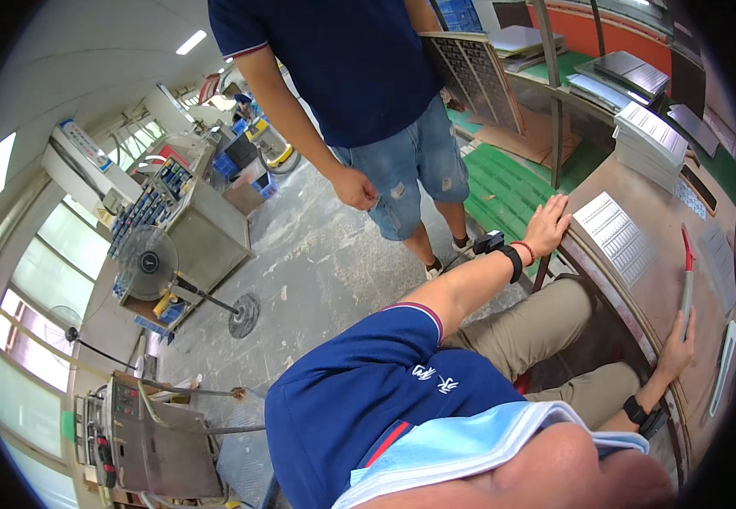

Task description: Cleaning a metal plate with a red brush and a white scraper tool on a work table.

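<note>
**Head view: both hands on the desk edge**

The left hand [546, 225] lies open, fingers spread, on the desk [639, 297] rim just beside a ribbed metal sheet [616, 236]. The right hand [676, 348] rests open at the near edge, fingertips touching a red-handled tool [688, 276]. A standing person [359, 85] waits nearby.

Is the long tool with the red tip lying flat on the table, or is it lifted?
Lying flat. The tool rests lengthwise on the table, and the right hand only touches its near end.
</note>
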The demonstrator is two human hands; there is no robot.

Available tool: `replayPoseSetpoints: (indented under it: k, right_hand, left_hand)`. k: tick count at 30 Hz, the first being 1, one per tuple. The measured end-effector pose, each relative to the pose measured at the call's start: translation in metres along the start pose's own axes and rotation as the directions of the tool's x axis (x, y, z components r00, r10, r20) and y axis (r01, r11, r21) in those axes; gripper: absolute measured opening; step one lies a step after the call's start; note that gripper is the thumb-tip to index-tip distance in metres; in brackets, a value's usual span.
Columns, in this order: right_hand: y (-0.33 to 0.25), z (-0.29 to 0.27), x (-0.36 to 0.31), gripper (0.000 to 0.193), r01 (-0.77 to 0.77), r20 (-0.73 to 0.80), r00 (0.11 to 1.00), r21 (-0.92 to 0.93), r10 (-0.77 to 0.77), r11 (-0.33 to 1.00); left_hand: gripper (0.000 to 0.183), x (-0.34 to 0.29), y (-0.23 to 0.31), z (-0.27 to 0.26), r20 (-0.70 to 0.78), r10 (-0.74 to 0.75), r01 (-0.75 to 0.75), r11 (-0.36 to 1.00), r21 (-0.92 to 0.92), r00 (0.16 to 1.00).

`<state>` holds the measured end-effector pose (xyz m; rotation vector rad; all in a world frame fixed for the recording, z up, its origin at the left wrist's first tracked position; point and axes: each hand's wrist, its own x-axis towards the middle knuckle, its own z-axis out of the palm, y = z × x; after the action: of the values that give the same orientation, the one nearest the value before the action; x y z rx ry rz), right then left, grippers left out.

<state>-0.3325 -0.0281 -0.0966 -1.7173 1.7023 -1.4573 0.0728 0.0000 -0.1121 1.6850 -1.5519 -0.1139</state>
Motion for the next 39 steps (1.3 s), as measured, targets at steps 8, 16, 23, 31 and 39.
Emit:
replayPoseSetpoints:
  k: [8,16,23,31,39]
  right_hand:
    - [0.01,0.011,0.003,0.037,0.097,-0.048,0.994,0.072,-0.093,0.993]
    - [0.003,0.008,0.0,0.037,0.103,-0.097,0.991,0.092,-0.094,0.99]
    - [0.011,0.015,-0.004,0.037,0.163,-0.135,0.978,0.038,-0.157,0.986]
    - [0.001,0.013,-0.007,0.037,0.254,-0.144,0.955,-0.056,-0.259,0.966]
    - [-0.001,0.011,-0.007,0.037,0.232,-0.104,0.964,-0.131,-0.246,0.964]
  left_hand:
    - [0.058,0.003,0.001,-0.005,0.038,-0.056,0.049,0.987,0.154,0.998]
    - [0.06,0.003,0.002,-0.005,0.065,-0.062,0.048,0.98,0.191,0.996]
    - [0.059,0.003,0.0,-0.002,0.044,-0.034,0.028,0.991,0.13,0.998]
    - [0.057,-0.001,-0.001,-0.002,0.032,-0.033,0.031,0.997,0.064,0.999]
    - [0.057,-0.002,-0.005,-0.002,-0.008,-0.013,0.013,1.0,0.012,1.0]
